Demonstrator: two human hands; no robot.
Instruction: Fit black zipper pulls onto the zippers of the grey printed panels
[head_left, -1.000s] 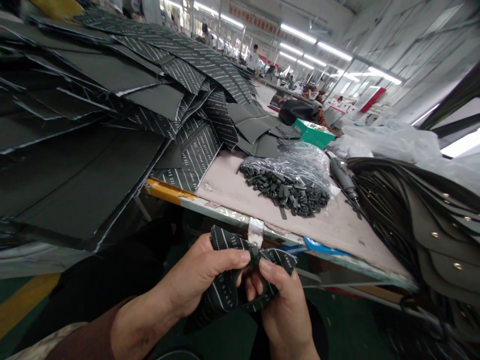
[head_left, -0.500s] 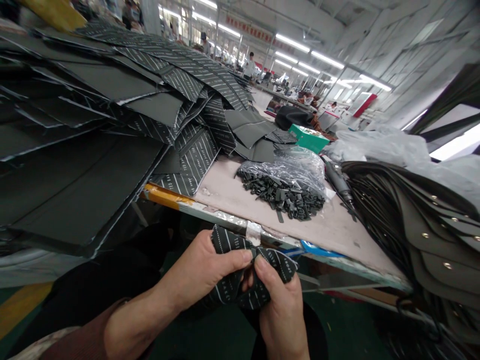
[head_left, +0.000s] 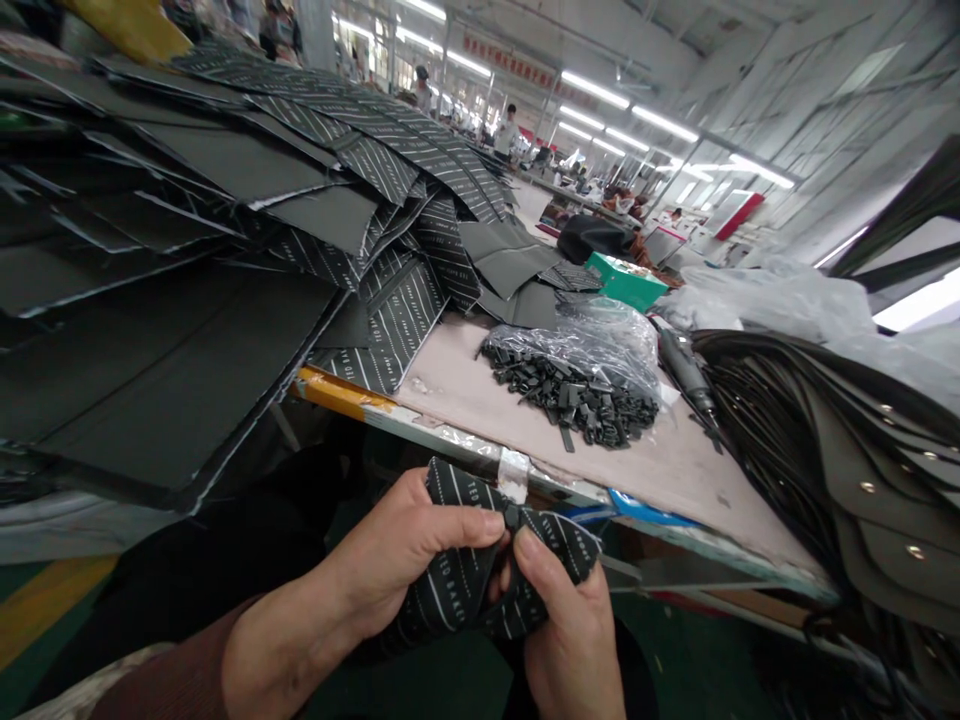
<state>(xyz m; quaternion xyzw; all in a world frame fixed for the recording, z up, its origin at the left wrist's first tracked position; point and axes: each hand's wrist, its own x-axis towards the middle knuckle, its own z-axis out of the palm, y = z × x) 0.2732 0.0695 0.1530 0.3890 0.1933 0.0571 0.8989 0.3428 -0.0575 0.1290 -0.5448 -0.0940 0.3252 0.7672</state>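
A piece of black fabric (head_left: 459,580) with white stripes and lettering is bunched between my two hands, in front of the table edge. My left hand (head_left: 405,545) grips its left part, thumb pressed on top. On the right part, my right hand (head_left: 566,600) pinches the cloth, thumb tip close to the other thumb. Between the thumbs a small dark tab (head_left: 512,515) shows on the fabric. The fingers under the cloth are mostly hidden. Beyond my hands, a heap of small black zipper-pull-like pieces (head_left: 585,405) spills from a clear plastic bag (head_left: 611,335) on the table.
A tall pile of dark panels (head_left: 172,350) covers the table's left. At right lie a grey power-tool-like device (head_left: 684,365) and a stack of dark flaps with metal studs (head_left: 847,450). A green box (head_left: 626,282) stands behind. People are farther back.
The view has shifted slightly, so the scene sits a little right and lower. My thumbs have parted a bit, and the dark tab between them shows more clearly.
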